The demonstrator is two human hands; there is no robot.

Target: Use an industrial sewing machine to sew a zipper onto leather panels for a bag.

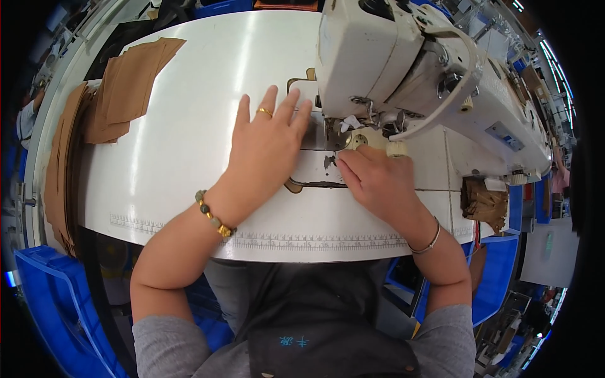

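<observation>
A white sewing machine [368,63] stands at the right half of the white table, its needle area above a metal plate [312,133]. My left hand [270,143] lies flat just left of the plate, fingers outstretched and slightly spread, a gold ring on one finger. My right hand [378,176] rests in front of the needle area, with fingers curled in and thumb pressed against them. Whatever that pinch holds, if anything, is hidden. Small dark marks [329,162] show on the bed beside its fingertips. A scrap of white material [348,123] hangs near the presser foot.
Brown fabric pieces [129,79] lie stacked on the table's far left, beside a taller brown stack [63,164] at its edge. A ruler strip [315,240] runs along the front. Brown scraps [485,203] fill an opening at right. Blue bins [57,302] flank the table.
</observation>
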